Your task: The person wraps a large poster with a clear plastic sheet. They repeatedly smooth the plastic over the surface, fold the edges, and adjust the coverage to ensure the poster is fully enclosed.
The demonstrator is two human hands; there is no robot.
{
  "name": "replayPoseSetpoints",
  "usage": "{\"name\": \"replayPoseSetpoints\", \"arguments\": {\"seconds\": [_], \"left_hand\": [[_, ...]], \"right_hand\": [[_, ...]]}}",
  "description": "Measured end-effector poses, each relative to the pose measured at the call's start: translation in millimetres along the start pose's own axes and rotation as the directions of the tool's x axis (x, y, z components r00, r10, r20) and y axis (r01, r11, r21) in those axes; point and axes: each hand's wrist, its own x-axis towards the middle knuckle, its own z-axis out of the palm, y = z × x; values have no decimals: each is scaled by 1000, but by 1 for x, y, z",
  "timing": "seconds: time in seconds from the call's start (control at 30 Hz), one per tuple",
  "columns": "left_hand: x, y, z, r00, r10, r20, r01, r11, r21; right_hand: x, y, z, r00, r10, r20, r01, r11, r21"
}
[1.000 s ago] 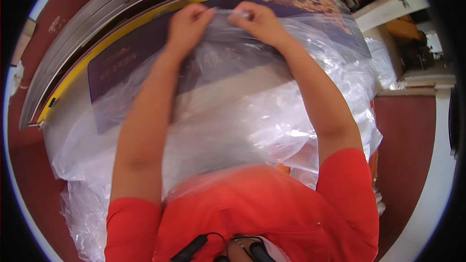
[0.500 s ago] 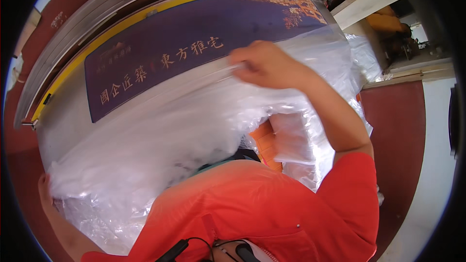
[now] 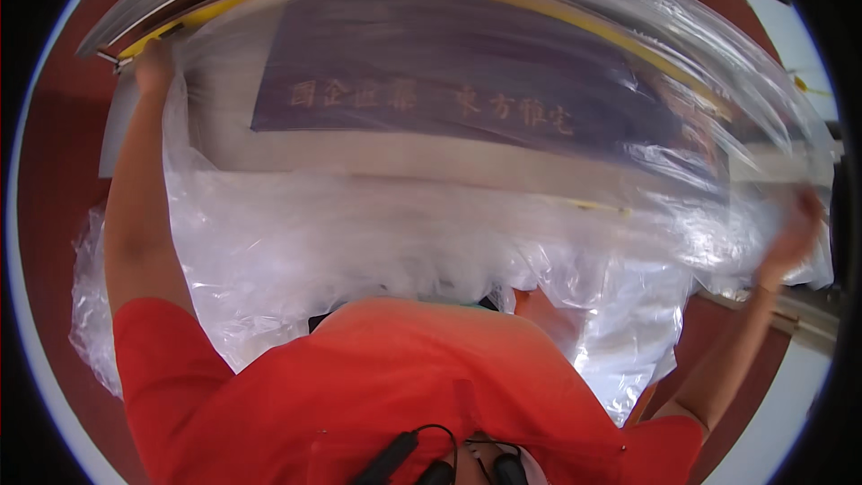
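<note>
Broadly, the biggest thing here is a clear plastic sheet (image 3: 422,207), stretched from about 10 o'clock across to 3 o'clock, its far part arching up toward 12 o'clock and its near part lying in cloudy folds in front of the person. Under it is a pale table (image 3: 121,130), with a bare bit showing at 10 o'clock, just outside the left forearm. Toward 6 o'clock the person's red shirt (image 3: 395,377) fills the near side, right up against the folds. A dark purple mat (image 3: 431,63) with pale lettering lies flat on the table at 12 o'clock, seen through the sheet. Crinkled plastic (image 3: 94,323) hangs out at 8 o'clock, and a shiny whitish piece of plastic (image 3: 628,323) sits at 4 o'clock; whether either belongs to the same sheet, I cannot tell. A metal rail (image 3: 153,0) curves along the far side near 11 o'clock, with a narrow yellow strip (image 3: 215,9) just inside it. Both arms are spread wide. The left hand (image 3: 154,67), at 10 o'clock by the strip's end, is curled closed on the sheet's left edge. The right hand (image 3: 795,233), at 3 o'clock, is blurred but bunched around the sheet's right edge; its separate fingers cannot be made out. Smallest, a black cord (image 3: 440,429) loops at the collar, at 6 o'clock.
</note>
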Motion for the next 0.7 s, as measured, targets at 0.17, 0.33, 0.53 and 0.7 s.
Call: {"name": "replayPoseSetpoints", "arguments": {"seconds": [0.17,0.33,0.53,0.7], "left_hand": [[-17,-18,-3,967,-140,211,117,986,120],[-56,-26,-21,925,-346,158,331,937,115],[-44,-22,6,950,-307,52,311,942,-123],[-62,-4,-24,909,-416,22,416,903,-107]], "right_hand": [[-140,87,80,751,546,372,-339,802,-493],[-77,26,132,689,544,478,-191,774,-604],[-82,140,147,769,327,549,-211,941,-264],[74,-155,234,670,273,691,-696,554,456]]}}
